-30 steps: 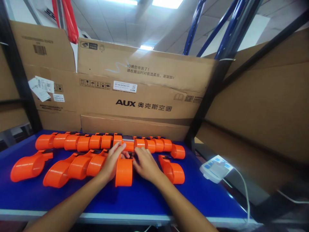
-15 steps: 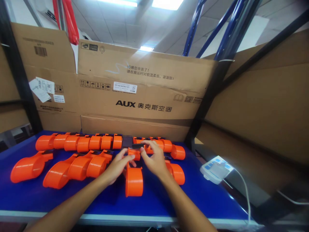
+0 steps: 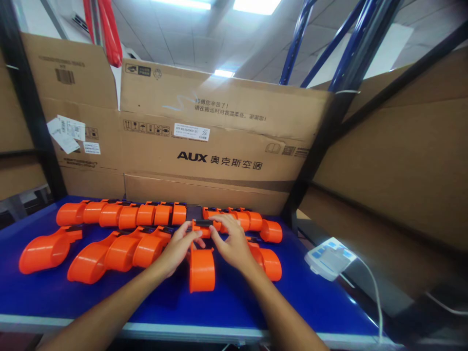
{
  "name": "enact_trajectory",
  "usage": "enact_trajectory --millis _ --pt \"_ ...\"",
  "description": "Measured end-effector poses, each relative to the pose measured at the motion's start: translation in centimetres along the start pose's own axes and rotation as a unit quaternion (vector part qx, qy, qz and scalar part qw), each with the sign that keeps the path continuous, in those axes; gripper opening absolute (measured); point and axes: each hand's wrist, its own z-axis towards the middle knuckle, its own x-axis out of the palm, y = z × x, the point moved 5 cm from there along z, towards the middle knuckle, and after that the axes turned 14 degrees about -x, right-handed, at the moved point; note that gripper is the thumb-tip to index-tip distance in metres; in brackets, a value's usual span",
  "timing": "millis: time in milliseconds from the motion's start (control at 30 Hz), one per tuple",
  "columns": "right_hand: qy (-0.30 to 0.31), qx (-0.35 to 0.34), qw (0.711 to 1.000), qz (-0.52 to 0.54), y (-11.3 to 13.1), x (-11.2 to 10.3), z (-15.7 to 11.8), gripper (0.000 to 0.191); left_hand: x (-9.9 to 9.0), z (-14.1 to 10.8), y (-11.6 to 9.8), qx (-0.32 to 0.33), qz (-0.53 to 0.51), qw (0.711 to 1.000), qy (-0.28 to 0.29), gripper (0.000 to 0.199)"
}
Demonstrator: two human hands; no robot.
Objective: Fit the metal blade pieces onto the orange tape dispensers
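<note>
My left hand (image 3: 181,247) grips the upper section of an orange plastic part with a round hoop (image 3: 202,271) hanging at its lower end. A short black strip (image 3: 203,223) lies across the top of this part. The fingers of my right hand (image 3: 232,243) pinch the strip's right end, thumb in front. Whether the strip is fixed into the part cannot be seen. Just behind my hands stands a dark block (image 3: 194,213), between rows of similar orange parts.
Orange parts with dark strips line the back left (image 3: 127,216) and back right (image 3: 271,231) of the blue tabletop (image 3: 146,302). More lie in front at left (image 3: 87,263) and right (image 3: 270,263). A white device (image 3: 330,258) with a cable sits at right; cardboard (image 3: 219,185) walls the back.
The black strip has come down and left onto the top of the orange part. My right fingers moved slightly with it; my left hand keeps its grip.
</note>
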Motion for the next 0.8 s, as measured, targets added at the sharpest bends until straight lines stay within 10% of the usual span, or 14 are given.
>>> enact_trajectory --millis 633,800 --pt "-0.020 0.069 0.992 0.107 -1.3 0.1 0.0 0.029 -0.7 -0.3 -0.8 0.023 -0.059 0.997 -0.035 0.031" --pt "0.165 0.108 0.980 0.042 -1.4 1.3 -0.8 0.029 -1.6 -0.2 -1.5 0.032 -0.148 0.987 -0.062 0.028"
